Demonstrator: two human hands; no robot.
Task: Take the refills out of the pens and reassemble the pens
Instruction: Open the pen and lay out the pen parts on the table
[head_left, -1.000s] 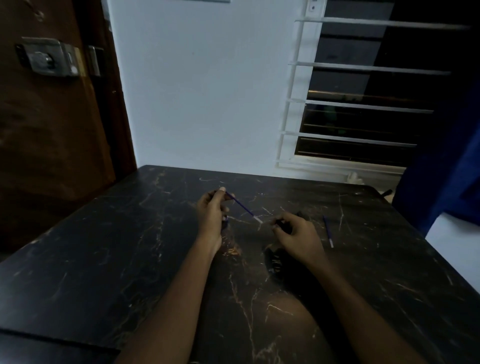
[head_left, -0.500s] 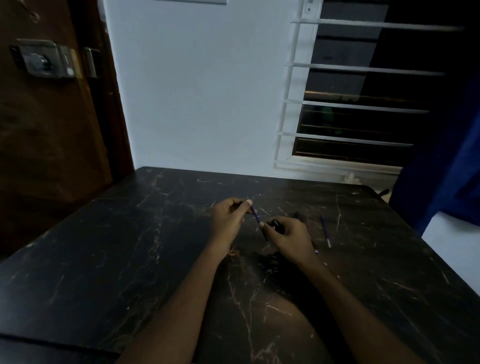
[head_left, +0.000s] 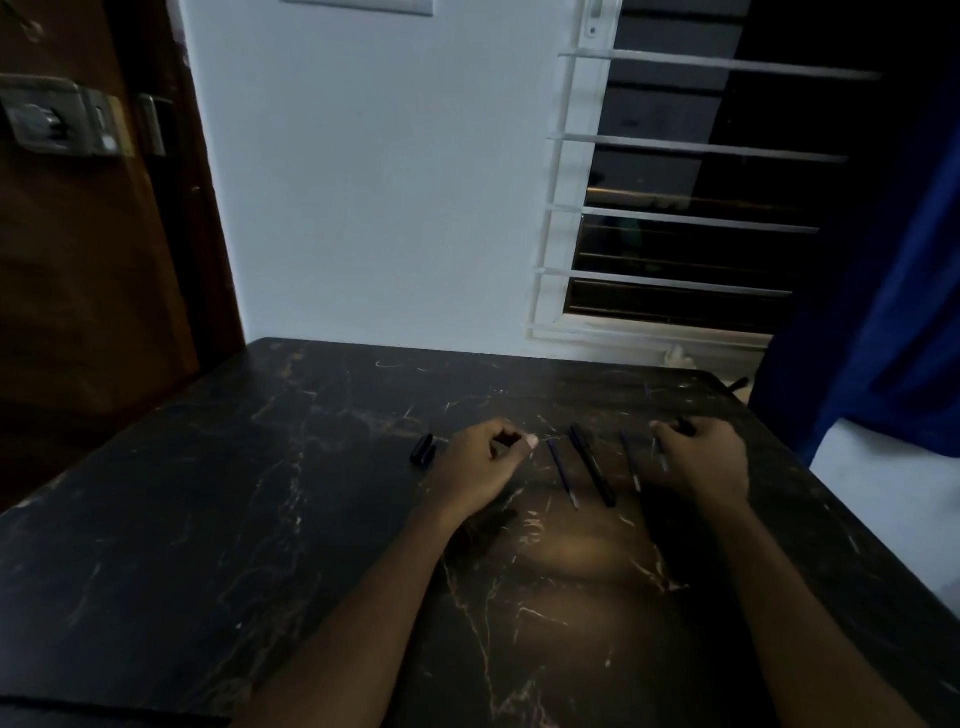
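Dimly lit, both hands, left hand (head_left: 480, 462) and right hand (head_left: 701, 457), rest curled on the table (head_left: 208, 519), contents unclear; no writing legible.

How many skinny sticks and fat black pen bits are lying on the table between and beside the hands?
Thin blue refills: 2, one and another.
Long black pen barrel: 1.
Short black pen caps: 1, maybe two lying together; too dark to tell.
Total: 4 lying free on the dark marble table.
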